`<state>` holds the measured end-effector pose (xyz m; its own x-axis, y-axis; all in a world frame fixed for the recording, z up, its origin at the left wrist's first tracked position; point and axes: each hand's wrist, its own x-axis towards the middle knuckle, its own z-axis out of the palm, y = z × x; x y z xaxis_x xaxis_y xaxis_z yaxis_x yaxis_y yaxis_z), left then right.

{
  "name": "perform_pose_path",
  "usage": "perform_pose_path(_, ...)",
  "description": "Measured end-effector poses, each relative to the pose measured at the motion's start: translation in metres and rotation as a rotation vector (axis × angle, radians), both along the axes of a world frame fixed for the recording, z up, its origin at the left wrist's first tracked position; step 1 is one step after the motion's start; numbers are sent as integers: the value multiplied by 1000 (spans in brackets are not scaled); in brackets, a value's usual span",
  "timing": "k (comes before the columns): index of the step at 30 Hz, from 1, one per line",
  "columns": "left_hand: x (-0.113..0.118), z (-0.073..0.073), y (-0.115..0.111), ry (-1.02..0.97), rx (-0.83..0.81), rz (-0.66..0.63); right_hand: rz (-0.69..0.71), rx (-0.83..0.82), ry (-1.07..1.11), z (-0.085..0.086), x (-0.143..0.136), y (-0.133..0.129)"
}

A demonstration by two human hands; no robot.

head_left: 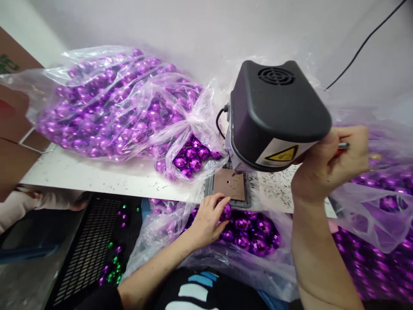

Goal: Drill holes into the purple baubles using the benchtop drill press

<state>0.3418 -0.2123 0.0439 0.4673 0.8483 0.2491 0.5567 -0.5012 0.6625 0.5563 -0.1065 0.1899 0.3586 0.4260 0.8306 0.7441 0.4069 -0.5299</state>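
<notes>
My left hand (209,217) is closed on a shiny purple faceted ball (226,212), just in front of the bench edge and over an open plastic bag of similar balls (260,243). My right hand (332,159) is wrapped round a lever (343,146) with a metal tip at the right side of a black bench drill press (277,116). Most of the lever is hidden by the fingers. Under the machine's head lies a brown board (229,185) with a small dark hole, set on a grey metal base (248,199).
A large clear bag (106,112) of purple balls lies at left on the white bench (145,174), beside a smaller opened bag (193,159). More bagged balls (374,262) stand at right. A black crate (87,245) sits below left, near another person's arm (41,206).
</notes>
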Motion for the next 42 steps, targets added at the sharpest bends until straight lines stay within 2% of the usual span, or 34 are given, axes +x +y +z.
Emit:
perform_pose_path(1, -5, 5, 1, -4, -7, -16, -8, 8, 5, 1, -1, 0)
perform_pose_path(3, -18, 15, 19, -37, 15, -10, -15, 10, 10, 1, -1, 1)
perform_pose_path(5, -30, 21, 52, -38, 94, 107, -8, -3, 21, 1, -1, 2)
perform_pose_path(6, -36, 21, 71, -8, 150, 226, 2, -15, 28, 0, -1, 3)
perform_pose_path(8, -44, 17, 108, 165, 193, 445, 15, -36, 44, -1, 0, 3)
perform_pose_path(9, -47, 13, 122, 255, 187, 483, 19, -45, 50, -1, 0, 3)
perform_pose_path(11, -49, 4, 142, 378, 160, 472, 23, -66, 60, 0, 0, 3)
perform_pose_path(13, -50, -1, 149, 368, 131, 434, 33, -87, 68, 1, 0, 2)
perform_pose_path(15, -52, 1, 145, 213, 90, 430, 53, -101, 72, 3, 1, 2)
perform_pose_path(17, -56, 8, 136, -36, 19, 418, 64, -97, 62, 4, 0, 3)
perform_pose_path(20, -57, 20, 114, -364, -105, 325, 42, -83, 55, 6, 0, 7)
perform_pose_path(25, -43, 27, 81, -596, -262, 194, 23, -42, 64, 11, -2, 13)
perform_pose_path(30, -28, 25, 64, -835, -628, 121, 82, -93, 78, 17, -2, 18)
perform_pose_path(33, -25, 20, 58, -908, -706, 82, 106, -111, 89, 18, -1, 23)
perform_pose_path(38, -28, 14, 53, -879, -674, 61, 142, -107, 126, 18, -2, 29)
perform_pose_path(42, -23, 14, 53, -857, -651, 59, 135, -115, 127, 19, -3, 29)
